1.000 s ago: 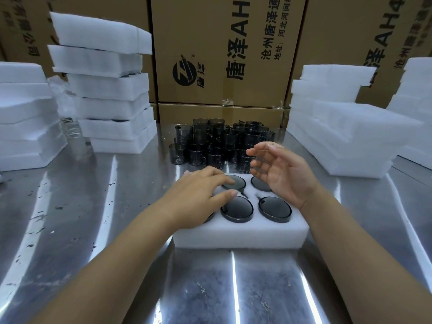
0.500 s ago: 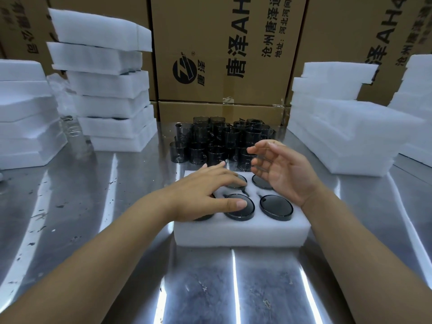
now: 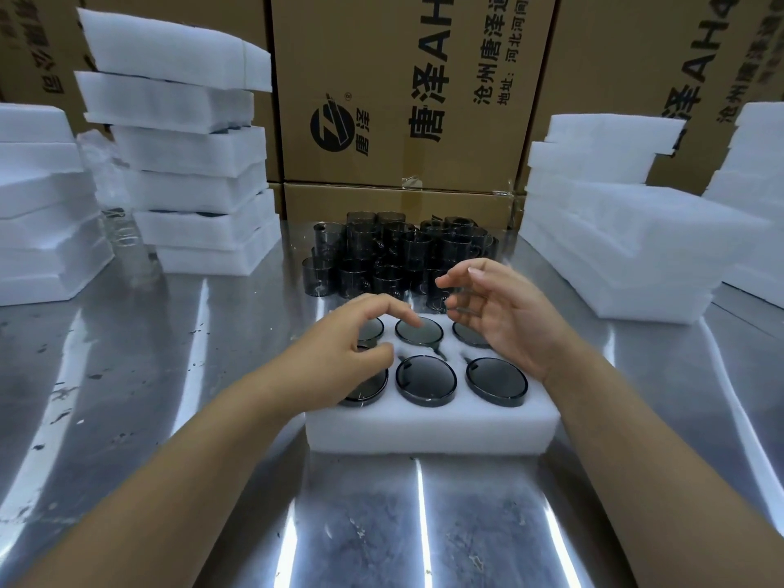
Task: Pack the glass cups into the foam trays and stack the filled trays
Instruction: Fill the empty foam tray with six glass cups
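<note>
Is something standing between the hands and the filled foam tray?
Nothing visible does. The left hand and right hand are open directly above the foam tray, whose left, right and front sides face bare table. Only the loose dark cups stand close behind its back edge.

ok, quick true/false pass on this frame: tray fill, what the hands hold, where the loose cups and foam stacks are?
1. All six slots of the foam tray hold dark cups. True.
2. The right hand grips a cup. False: it holds nothing, fingers relaxed above the tray's rear right.
3. Behind the tray, loose cups stand on the table. True.
4. Foam stacks sit only on the left. False: there is a left stack and a right stack.
5. The left hand is lifting the tray. False: it is over the tray's left slots, gripping nothing; the tray lies on the table.
</note>
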